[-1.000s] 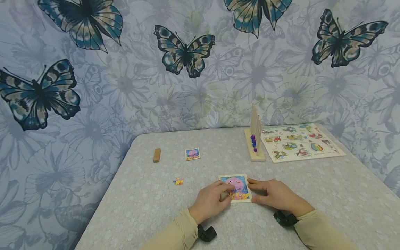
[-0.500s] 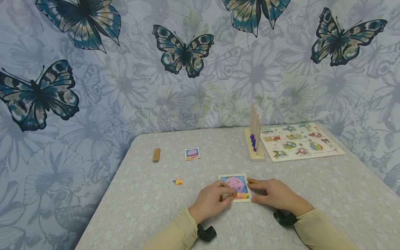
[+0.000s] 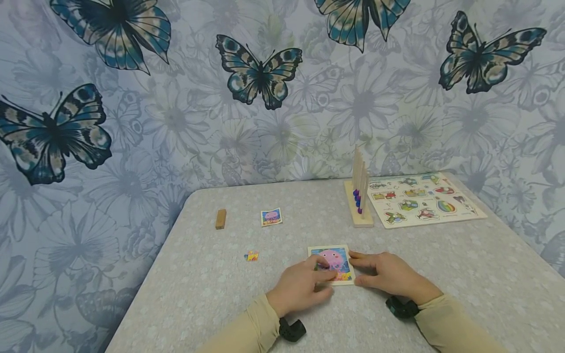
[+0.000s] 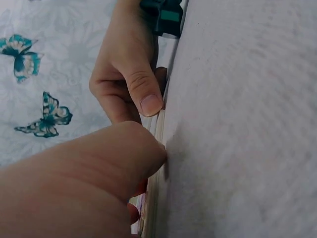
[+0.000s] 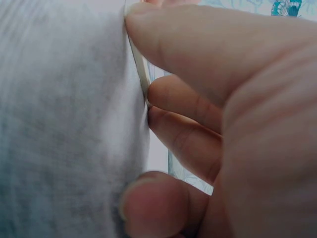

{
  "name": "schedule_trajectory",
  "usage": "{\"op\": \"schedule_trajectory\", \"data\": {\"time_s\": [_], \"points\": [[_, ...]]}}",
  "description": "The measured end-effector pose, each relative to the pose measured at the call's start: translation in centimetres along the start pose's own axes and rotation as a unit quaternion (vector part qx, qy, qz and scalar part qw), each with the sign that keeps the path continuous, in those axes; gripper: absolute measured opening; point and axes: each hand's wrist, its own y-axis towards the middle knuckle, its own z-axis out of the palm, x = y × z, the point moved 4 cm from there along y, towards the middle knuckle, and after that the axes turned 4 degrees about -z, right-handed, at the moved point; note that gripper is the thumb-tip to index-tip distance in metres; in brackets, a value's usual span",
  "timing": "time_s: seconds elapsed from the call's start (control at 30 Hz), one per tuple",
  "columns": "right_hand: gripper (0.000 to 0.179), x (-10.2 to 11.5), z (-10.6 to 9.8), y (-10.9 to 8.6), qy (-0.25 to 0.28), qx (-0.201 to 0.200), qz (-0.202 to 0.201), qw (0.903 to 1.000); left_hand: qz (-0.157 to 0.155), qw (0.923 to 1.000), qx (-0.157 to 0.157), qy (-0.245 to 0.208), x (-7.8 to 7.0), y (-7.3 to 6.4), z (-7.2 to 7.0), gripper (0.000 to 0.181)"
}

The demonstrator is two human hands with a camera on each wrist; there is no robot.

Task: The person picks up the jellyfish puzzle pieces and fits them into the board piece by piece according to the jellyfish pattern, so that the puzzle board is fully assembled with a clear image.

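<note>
A small framed jigsaw puzzle with a pink sea creature on blue lies flat on the table. Across its lower left part reaches my left hand, fingertips on the picture and thumb by the near edge. My right hand touches the puzzle's right side, thumb near the lower corner and fingers farther up. In the right wrist view the board's pale edge runs beside the thumb and fingers. A loose yellow puzzle piece lies to the left. Part of the picture is hidden under the left hand.
Farther back lie a picture card like the puzzle and a brown wooden block. A wooden peg stand with small beads stands at the back right, beside a large pictured board. A patterned wall borders the table.
My left fingers have shifted slightly right over the puzzle's lower part, spreading apart, and the thumb has come away from the picture's edge. The right hand stays put.
</note>
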Motion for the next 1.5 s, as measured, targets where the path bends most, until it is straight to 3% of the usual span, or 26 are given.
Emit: {"op": "schedule_trajectory", "data": {"time_s": [0.13,0.27,0.37,0.47,0.53,0.6,0.63,0.7,0.77,0.8,0.83,0.87,0.9,0.93,1.1,1.17,1.27,1.5], "points": [[0.06,0.1,-0.1,0.0,-0.002,-0.002,-0.004,1.0,0.008,0.9994,0.015,0.031,-0.3,0.1,0.1,0.044],[0.059,0.1,-0.1,0.0,0.0,-0.005,-0.007,1.0,-0.012,0.9998,0.017,0.0,-0.1,0.1,0.2,0.046],[0.059,0.1,-0.1,0.0,0.004,-0.006,-0.005,1.0,-0.059,0.9956,-0.03,-0.067,0.3,0.1,-0.6,0.045],[0.06,0.1,0.0,0.0,0.001,-0.004,-0.005,1.0,-0.118,0.9768,-0.122,-0.131,1.1,-0.1,-2.9,0.04],[0.061,0.1,0.1,0.1,0.0,-0.001,0.0,1.0,-0.157,0.9536,-0.179,-0.185,2.0,-0.5,-5.3,0.034],[0.062,0.1,0.1,0.2,-0.003,0.003,0.002,1.0,-0.203,0.9204,-0.217,-0.254,3.4,-1.3,-7.6,0.03],[0.062,0.0,0.1,0.2,-0.003,0.006,0.004,1.0,-0.226,0.8978,-0.234,-0.297,4.2,-1.7,-8.7,0.029],[0.063,0.0,0.1,0.2,-0.004,0.01,0.006,0.9999,-0.277,0.8442,-0.264,-0.375,6.2,-2.8,-10.3,0.028],[0.063,0.0,0.1,0.2,-0.008,0.012,0.01,0.9999,-0.323,0.7914,-0.29,-0.431,8.2,-4.0,-11.0,0.03],[0.063,0.0,0.0,0.2,-0.01,0.011,0.011,0.9998,-0.343,0.7712,-0.301,-0.444,9.2,-4.6,-11.1,0.033],[0.063,-0.1,0.0,0.2,-0.011,0.011,0.011,0.9998,-0.362,0.7612,-0.306,-0.442,10.2,-5.3,-10.9,0.034],[0.063,-0.1,0.0,0.1,-0.011,0.009,0.009,0.9998,-0.38,0.7568,-0.308,-0.434,11.0,-5.9,-10.5,0.036],[0.062,-0.1,0.0,0.1,-0.012,0.008,0.007,0.9999,-0.396,0.7607,-0.302,-0.416,11.9,-6.6,-9.9,0.037],[0.062,-0.1,-0.1,0.1,-0.012,0.007,0.006,0.9999,-0.409,0.77,-0.29,-0.394,12.7,-7.0,-9.3,0.038],[0.062,-0.2,-0.3,0.3,-0.014,0.008,0.009,0.9998,-0.446,0.8547,-0.183,-0.193,14.2,-7.7,-6.8,0.047],[0.062,-0.2,-0.3,0.2,-0.013,0.011,0.016,0.9997,-0.441,0.8764,-0.148,-0.125,13.8,-7.3,-6.5,0.057],[0.062,-0.1,-0.3,0.1,-0.001,0.013,0.021,0.9997,-0.429,0.8917,-0.129,-0.063,13.2,-6.8,-6.1,0.068],[0.061,0.4,0.1,0.3,0.031,0.009,0.021,0.9993,-0.383,0.9112,-0.138,-0.061,13.1,-7.4,-6.3,0.06]]}}
